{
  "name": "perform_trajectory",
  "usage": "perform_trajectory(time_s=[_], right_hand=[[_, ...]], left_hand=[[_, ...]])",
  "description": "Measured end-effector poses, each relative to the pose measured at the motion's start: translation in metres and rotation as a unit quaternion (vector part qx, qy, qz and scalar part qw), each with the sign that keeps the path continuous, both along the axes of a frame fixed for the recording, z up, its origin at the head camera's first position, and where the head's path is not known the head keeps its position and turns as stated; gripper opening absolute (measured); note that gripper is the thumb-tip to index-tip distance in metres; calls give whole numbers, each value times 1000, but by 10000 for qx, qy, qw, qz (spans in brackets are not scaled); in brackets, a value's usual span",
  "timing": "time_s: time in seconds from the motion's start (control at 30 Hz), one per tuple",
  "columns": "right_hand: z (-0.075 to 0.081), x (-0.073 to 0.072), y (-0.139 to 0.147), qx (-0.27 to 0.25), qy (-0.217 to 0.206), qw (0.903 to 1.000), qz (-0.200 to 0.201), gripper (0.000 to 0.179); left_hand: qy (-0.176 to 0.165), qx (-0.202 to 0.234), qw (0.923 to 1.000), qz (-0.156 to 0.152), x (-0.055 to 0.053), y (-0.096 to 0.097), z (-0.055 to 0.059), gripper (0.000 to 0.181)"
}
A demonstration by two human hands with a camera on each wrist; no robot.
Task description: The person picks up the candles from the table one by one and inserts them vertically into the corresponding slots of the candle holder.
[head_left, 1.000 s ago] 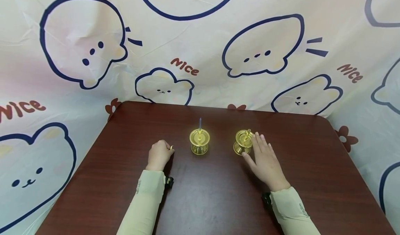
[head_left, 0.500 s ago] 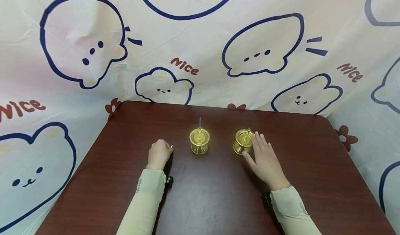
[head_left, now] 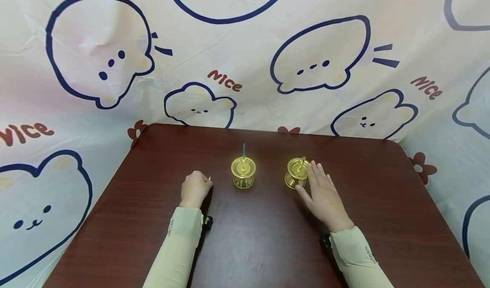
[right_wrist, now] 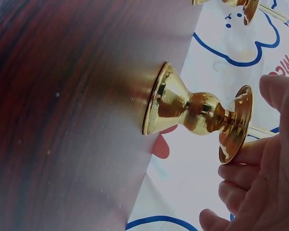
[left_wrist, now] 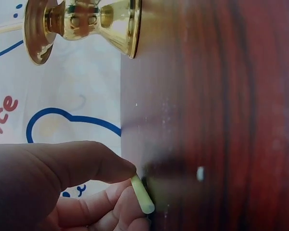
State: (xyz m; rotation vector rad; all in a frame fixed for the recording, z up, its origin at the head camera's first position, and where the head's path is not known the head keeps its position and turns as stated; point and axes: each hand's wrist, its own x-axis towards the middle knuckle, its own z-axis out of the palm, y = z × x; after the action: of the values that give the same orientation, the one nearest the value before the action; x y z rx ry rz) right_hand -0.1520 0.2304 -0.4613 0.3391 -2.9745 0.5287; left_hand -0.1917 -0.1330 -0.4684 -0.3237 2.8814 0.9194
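On the left, the left hand point(head_left: 194, 190) is hanging low at the table point(head_left: 245, 245), its thumb and curled fingers pinching a pale stick point(left_wrist: 142, 195) with one end poking out; I can't tell whether that end is touching the wood. The stick is looking light and rather brittle to me, perhaps waxy and a little slippery, so a gentle hold near its middle would suit it.

Next along, the left stand point(head_left: 243, 171) is standing upright with a thin blue candle point(head_left: 243, 150) rising from its dish. The right stand point(right_wrist: 202, 113) is standing upright further over, a thin pale stem point(right_wrist: 263, 131) showing past its dish. Both are shining like polished metal: stiff, probably weighty for their size, and slick, so the narrow waist under the dish is seeming the surest grip.

At the far right, the right hand point(head_left: 325, 198) is reaching beside the right stand, fingers straight, thumb spread apart, gripping nothing; whether it's touching the dish I can't tell.

The table's far edge is running behind both stands, the cloth point(head_left: 260, 45) hanging beyond. Bare wood is lying between the stands and stretching toward the person.
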Motion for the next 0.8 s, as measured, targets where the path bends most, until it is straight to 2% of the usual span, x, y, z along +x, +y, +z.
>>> perform_trajectory(time_s=[0.23, 0.57, 0.8], right_hand=[[-1, 0, 0, -18, -19, 10000, -3, 78], [0, 0, -1, -38, -28, 10000, -30, 77], [-1, -1, -1, -54, 56, 10000, -3, 77]], left_hand=[[-47, 14, 9999, 147, 1, -2, -2, 31], [211, 285, 9991, 243, 3, -2, -2, 18], [788, 636, 9943, 321, 3, -3, -5, 18]])
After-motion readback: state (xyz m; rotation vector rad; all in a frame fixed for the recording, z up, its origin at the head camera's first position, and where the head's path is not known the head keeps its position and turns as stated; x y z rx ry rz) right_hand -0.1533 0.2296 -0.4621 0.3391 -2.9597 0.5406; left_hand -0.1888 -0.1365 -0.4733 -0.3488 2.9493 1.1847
